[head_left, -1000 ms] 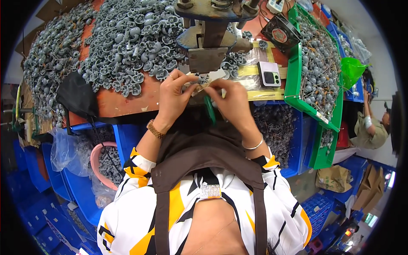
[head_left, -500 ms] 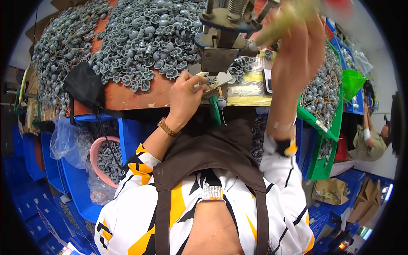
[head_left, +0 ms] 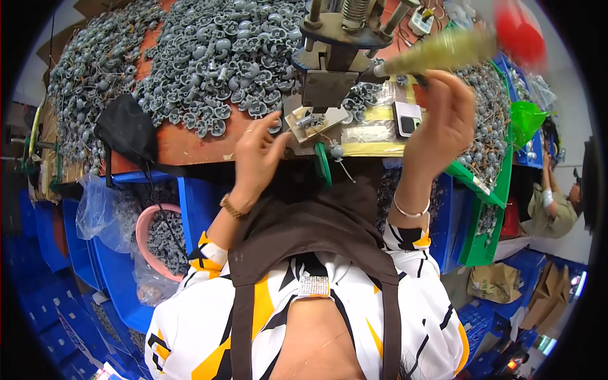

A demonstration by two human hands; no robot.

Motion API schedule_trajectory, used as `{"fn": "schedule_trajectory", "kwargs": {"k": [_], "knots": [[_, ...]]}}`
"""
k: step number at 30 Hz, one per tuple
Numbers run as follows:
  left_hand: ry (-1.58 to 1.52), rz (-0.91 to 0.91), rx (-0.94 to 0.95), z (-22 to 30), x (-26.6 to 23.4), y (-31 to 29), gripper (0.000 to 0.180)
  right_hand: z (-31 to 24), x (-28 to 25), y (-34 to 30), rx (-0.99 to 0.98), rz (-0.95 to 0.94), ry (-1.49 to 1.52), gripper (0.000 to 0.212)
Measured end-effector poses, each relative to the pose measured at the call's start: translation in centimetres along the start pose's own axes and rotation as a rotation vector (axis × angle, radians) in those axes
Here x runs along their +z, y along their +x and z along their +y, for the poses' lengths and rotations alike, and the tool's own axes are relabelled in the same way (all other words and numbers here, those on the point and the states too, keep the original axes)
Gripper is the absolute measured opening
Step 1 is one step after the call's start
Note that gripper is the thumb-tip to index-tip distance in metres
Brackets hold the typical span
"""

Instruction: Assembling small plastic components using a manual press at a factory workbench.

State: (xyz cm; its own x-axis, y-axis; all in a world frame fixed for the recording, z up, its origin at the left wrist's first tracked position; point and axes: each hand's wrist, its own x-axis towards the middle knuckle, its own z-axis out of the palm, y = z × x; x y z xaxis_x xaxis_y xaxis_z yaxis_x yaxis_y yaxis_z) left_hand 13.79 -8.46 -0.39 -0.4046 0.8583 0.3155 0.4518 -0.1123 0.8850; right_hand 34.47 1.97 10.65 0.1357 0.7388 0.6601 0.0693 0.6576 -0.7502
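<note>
My left hand [head_left: 258, 154] is open, thumb and fingers apart, at the left edge of the pale metal fixture [head_left: 316, 128] under a hand press [head_left: 329, 88]. A small grey part [head_left: 305, 121] sits in the fixture. At its front edge hangs a grey ball-shaped piece [head_left: 336, 150] with a thin wire, beside a green strip [head_left: 323, 166]. My right hand [head_left: 441, 123] is off the press lever [head_left: 437, 52], just below it, with loosely bent fingers and nothing visible in them. The lever is wrapped in yellowish material, has a red knob [head_left: 520, 35], and is blurred.
Grey plastic shells [head_left: 221, 63] are heaped on the red-brown table, left of the press. A phone [head_left: 407, 119] lies to its right. A green tray [head_left: 484, 171] holds wired pieces. Blue bins and a pink basket [head_left: 140, 234] stand below left. Another person [head_left: 554, 206] is at far right.
My right hand has come down off the lever toward me. My left hand has drawn back left from the fixture, its fingers opening. The hanging ball piece and wire have swung right.
</note>
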Motion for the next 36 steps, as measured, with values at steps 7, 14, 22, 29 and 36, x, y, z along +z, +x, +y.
{"fn": "schedule_trajectory", "kwargs": {"k": [7,14,22,29,36], "knots": [[0.281,0.233,-0.182,-4.0,-7.1,0.1,0.019,5.6,0.9,-7.6,0.224,-0.734,-0.462,0.020],[0.529,0.141,0.295,-4.9,-3.0,6.7,0.026,6.3,1.0,-9.5,0.090,-0.657,-0.287,0.014],[0.803,0.034,0.277,-5.3,-1.4,12.6,0.023,-0.9,-13.4,-5.2,0.375,-0.605,-0.332,0.009],[0.439,0.197,0.407,-6.4,-1.7,12.4,0.021,-4.1,-23.2,-4.1,0.378,-0.057,-1.040,0.013],[0.342,0.184,0.291,-6.4,-2.6,10.7,0.018,9.7,-26.2,4.5,0.385,0.008,-0.791,0.021]]}}
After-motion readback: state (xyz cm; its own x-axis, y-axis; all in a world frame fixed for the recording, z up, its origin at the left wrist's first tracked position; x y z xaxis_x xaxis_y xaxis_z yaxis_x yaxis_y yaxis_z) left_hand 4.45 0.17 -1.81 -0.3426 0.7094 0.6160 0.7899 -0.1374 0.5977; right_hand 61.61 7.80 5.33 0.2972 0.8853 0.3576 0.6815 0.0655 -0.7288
